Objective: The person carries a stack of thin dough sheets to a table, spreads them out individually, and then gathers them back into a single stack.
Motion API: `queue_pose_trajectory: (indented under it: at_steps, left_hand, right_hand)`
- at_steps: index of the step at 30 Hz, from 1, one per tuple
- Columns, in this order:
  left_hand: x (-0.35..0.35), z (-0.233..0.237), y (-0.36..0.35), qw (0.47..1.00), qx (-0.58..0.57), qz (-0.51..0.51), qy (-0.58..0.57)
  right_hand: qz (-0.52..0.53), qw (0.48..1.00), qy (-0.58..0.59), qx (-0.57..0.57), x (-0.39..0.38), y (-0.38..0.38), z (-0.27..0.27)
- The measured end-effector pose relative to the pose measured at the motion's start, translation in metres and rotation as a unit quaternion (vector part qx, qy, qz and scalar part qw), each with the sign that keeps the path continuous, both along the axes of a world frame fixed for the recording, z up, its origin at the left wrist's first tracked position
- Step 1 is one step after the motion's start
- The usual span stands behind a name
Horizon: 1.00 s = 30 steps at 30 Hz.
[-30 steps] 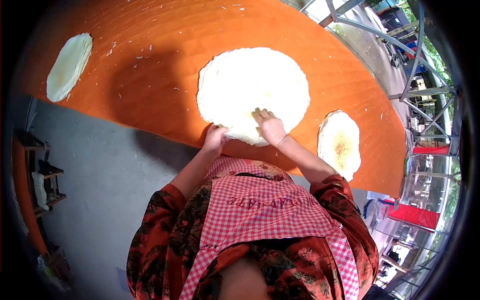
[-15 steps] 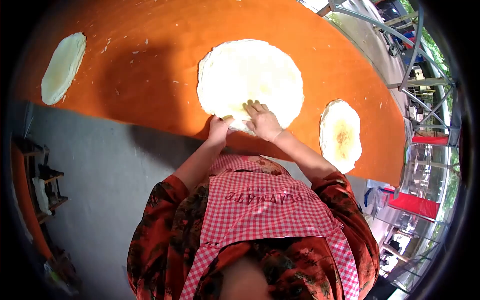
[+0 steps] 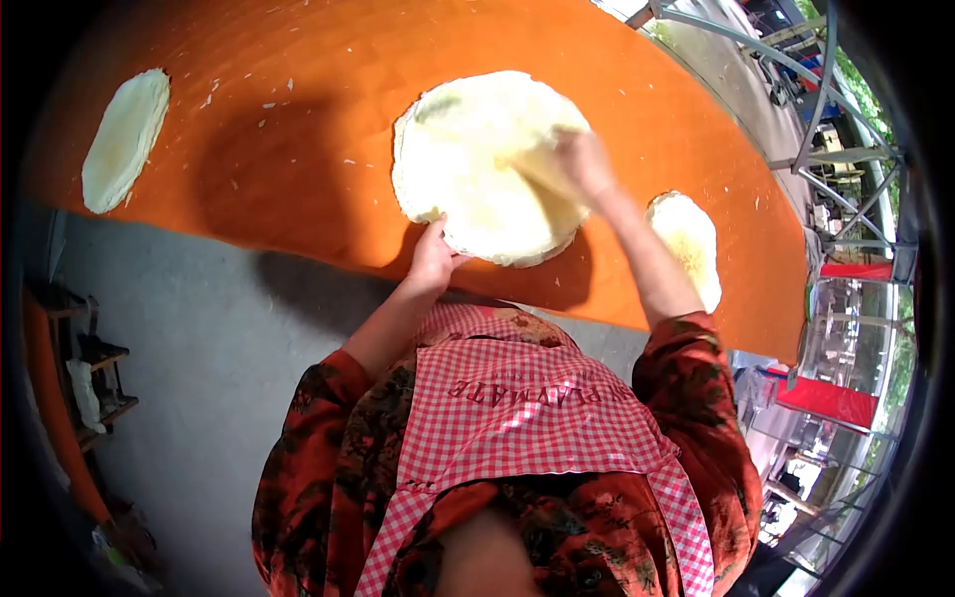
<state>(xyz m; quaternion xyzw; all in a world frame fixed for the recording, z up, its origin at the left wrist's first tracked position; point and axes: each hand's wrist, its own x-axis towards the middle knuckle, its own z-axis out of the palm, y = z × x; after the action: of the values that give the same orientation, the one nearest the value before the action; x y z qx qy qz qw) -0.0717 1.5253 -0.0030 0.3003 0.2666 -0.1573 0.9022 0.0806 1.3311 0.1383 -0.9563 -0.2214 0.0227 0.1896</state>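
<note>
A large round flatbread [image 3: 468, 169], pale with ragged edges, lies near the front edge of the orange table. It looks thick at the rim, like several layers stacked. My left hand [image 3: 434, 261] grips its near-left edge, thumb on top and fingers underneath. Over the bread's right side is my right hand [image 3: 585, 164], smeared by motion, so its fingers do not show clearly. A shadow of the right arm falls across the bread.
Another flatbread [image 3: 686, 244] lies to the right, partly behind my right forearm. A third flatbread [image 3: 126, 139] sits at the far left of the orange table [image 3: 298, 199]. Crumbs dot the tabletop. Shelves [image 3: 99, 378] stand at the left, metal framing [image 3: 831, 99] at the right.
My right hand has left the bread's near edge and moved up and right. The bread's near-right edge has shifted off the table's surface slightly. My left hand stays at the near-left edge.
</note>
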Motion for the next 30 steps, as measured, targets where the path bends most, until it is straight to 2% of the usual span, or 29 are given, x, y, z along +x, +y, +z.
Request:
queue_pose_trajectory:
  at_steps: [1,3,4,5,7,9,10,11,15,16,19,20,23,24,25,27,30]
  left_hand:
    - [-0.002,-0.003,0.004,0.998,-0.056,0.003,-0.02]
    - [-0.012,-0.013,0.015,0.984,-0.17,0.016,-0.055]
    - [-0.013,-0.021,0.017,0.973,-0.226,0.021,-0.032]
    - [-0.014,-0.016,0.016,0.983,-0.177,0.009,-0.054]
    - [-0.019,-0.002,0.007,0.992,-0.081,-0.014,-0.094]
    - [-0.018,-0.008,-0.001,0.992,-0.053,-0.024,-0.116]
    - [-0.017,-0.009,-0.003,0.991,-0.037,-0.032,-0.127]
    - [-0.018,-0.009,-0.003,0.993,-0.023,-0.03,-0.115]
    - [-0.018,-0.001,-0.012,0.997,0.024,-0.015,-0.07]
    - [-0.017,0.001,-0.015,0.997,0.036,-0.007,-0.061]
    - [-0.016,-0.003,-0.016,0.996,0.043,-0.015,-0.076]
    - [-0.015,-0.004,-0.016,0.996,0.039,-0.01,-0.075]
    - [-0.015,-0.004,-0.017,0.997,0.035,-0.002,-0.071]
    - [-0.014,-0.001,-0.018,0.997,0.039,0.004,-0.071]
    - [-0.012,0.001,-0.02,0.997,0.043,0.012,-0.071]
    - [-0.007,0.002,-0.022,0.996,0.066,0.016,-0.053]
    - [-0.007,0.004,-0.023,0.994,0.106,0.011,-0.008]
  right_hand:
    - [0.018,0.991,-0.133,-0.017,0.022,-0.007,0.02]
    - [0.025,0.986,-0.13,-0.098,-0.003,0.018,0.088]
    - [0.072,0.979,-0.177,-0.067,-0.011,0.018,0.077]
    - [0.119,0.967,-0.223,-0.035,-0.02,0.017,0.059]
    - [0.125,0.975,-0.184,0.024,-0.062,0.038,0.019]
    - [0.097,0.99,-0.068,-0.073,-0.078,0.029,-0.067]
    - [0.118,0.985,-0.121,-0.045,-0.084,0.023,-0.089]
    - [0.138,0.975,-0.173,-0.017,-0.09,0.024,-0.093]
    - [0.071,0.996,-0.03,0.043,-0.086,0.014,-0.085]
    - [0.032,0.998,0.05,-0.004,-0.081,0.011,-0.078]
    - [-0.018,0.993,0.108,-0.031,-0.065,0.013,-0.058]
    - [0.004,0.996,0.068,-0.059,-0.068,0.021,-0.044]
    - [0.042,0.996,0.053,-0.061,-0.08,0.031,-0.065]
    - [0.085,0.996,0.004,0.02,-0.084,0.028,-0.074]
    - [0.106,0.993,-0.039,0.046,-0.084,0.024,-0.084]
    - [0.043,0.997,0.064,0.001,-0.082,0.026,-0.077]
    - [0.012,0.985,0.161,-0.062,-0.079,0.034,-0.057]
